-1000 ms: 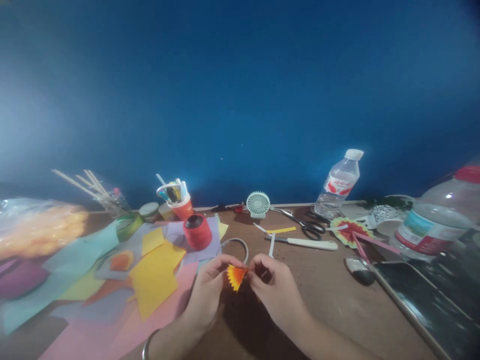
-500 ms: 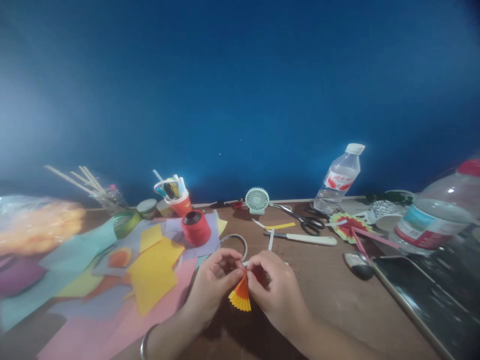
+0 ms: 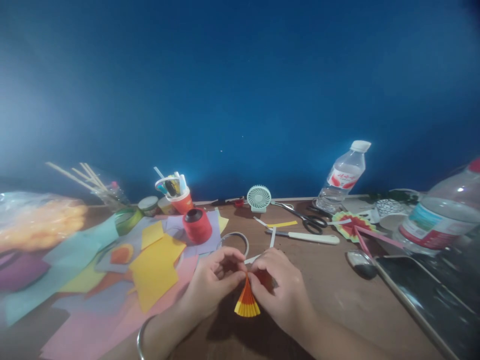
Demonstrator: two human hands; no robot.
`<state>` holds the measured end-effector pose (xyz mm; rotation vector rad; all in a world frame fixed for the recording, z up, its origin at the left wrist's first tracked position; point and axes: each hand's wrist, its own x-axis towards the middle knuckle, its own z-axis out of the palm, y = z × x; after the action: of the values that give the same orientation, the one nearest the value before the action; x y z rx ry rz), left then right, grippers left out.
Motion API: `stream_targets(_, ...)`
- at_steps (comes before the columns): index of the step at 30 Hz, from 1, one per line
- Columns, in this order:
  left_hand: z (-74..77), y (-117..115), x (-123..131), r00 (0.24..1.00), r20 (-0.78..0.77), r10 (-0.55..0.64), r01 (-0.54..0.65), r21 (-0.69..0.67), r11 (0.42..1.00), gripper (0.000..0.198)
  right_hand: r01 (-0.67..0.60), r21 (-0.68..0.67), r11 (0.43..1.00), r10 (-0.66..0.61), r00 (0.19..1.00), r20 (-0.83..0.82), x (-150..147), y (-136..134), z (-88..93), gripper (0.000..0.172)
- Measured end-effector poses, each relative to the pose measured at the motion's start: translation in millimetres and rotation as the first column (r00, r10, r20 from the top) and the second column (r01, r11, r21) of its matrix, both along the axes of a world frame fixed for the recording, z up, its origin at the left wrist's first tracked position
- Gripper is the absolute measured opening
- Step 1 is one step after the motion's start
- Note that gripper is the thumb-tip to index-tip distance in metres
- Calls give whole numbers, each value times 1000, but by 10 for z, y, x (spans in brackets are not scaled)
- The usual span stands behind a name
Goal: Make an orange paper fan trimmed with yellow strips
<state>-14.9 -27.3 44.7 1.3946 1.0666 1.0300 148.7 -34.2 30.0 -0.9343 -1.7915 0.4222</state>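
A small pleated paper fan [image 3: 247,302], orange with a yellow edge, hangs between my two hands near the table's front. My left hand [image 3: 213,282] pinches its narrow top between thumb and fingertips. From the other side my right hand [image 3: 279,285] closes on the same gathered end, fingers curled. The fingertips hide the pinched point. Below them the pleats spread downward. Just beyond the hands lie a grey tape ring [image 3: 246,243] and a white paper strip [image 3: 273,237].
Coloured paper sheets [image 3: 157,270] and a red thread spool [image 3: 197,227] lie left. Behind are a white-handled knife [image 3: 313,238], scissors [image 3: 315,224] and a small fan [image 3: 258,198]. Bottles [image 3: 343,177], a paper rosette [image 3: 352,225] and a phone [image 3: 420,295] are at right.
The pleated fan has swung slightly right and spread a little wider at its yellow edge. Both hands keep their pinch, and the view has shifted slightly.
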Motion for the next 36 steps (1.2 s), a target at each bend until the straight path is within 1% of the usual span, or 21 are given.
stream_targets(5, -5, -22, 2, 1000, -13, -25, 25, 8, 1000, 16, -22, 65, 998, 23, 1000, -14, 4, -8, 23, 12)
stream_targets(11, -10, -45, 8, 999, 12, -53, 53, 30, 998, 20, -58, 102, 993, 63, 997, -38, 5, -25, 29, 13)
stream_targets(14, -13, -80, 14, 999, 12, -49, 49, 23, 999, 20, -70, 118, 991, 73, 997, -27, 4, -35, 34, 12)
stream_targets(19, 0, -117, 34, 998, -51, -40, 42, 42, 998, 17, -92, 107, 990, 91, 996, 13, 1, -31, 30, 10)
stream_targets(23, -4, -84, 45, 1000, -19, 6, -6, 21, 1000, 15, -53, 83, 995, 50, 998, 33, 7, -17, 16, 11)
stream_targets(26, 6, -63, 39, 999, 21, 36, -36, -10, 999, 12, -18, 94, 995, 15, 999, 34, 15, -4, 10, 10)
stream_targets(27, 13, -65, 34, 999, 41, 26, -26, -3, 1000, 12, -11, 96, 995, 7, 999, 40, 17, 0, 6, 10)
stream_targets(29, 30, -82, 28, 999, 46, -19, 17, 45, 999, 22, 7, 94, 996, -12, 999, 53, 18, 7, -5, 9)
stream_targets(30, 40, -96, 30, 999, 19, -34, 32, 74, 997, 29, 12, 88, 996, -18, 998, 60, 17, 10, -12, 8)
stream_targets(32, 59, -126, 44, 993, -115, -18, 32, 120, 992, 38, 18, 82, 996, -23, 998, 61, 16, 18, -25, 8)
stream_targets(34, 72, -146, 68, 965, -256, 48, -10, 151, 989, 36, 17, 76, 997, -22, 998, 59, 16, 29, -30, 9)
stream_targets(36, 76, -147, 91, 940, -329, 91, -33, 177, 984, 27, 22, 57, 998, -25, 998, 54, 19, 44, -25, 10)
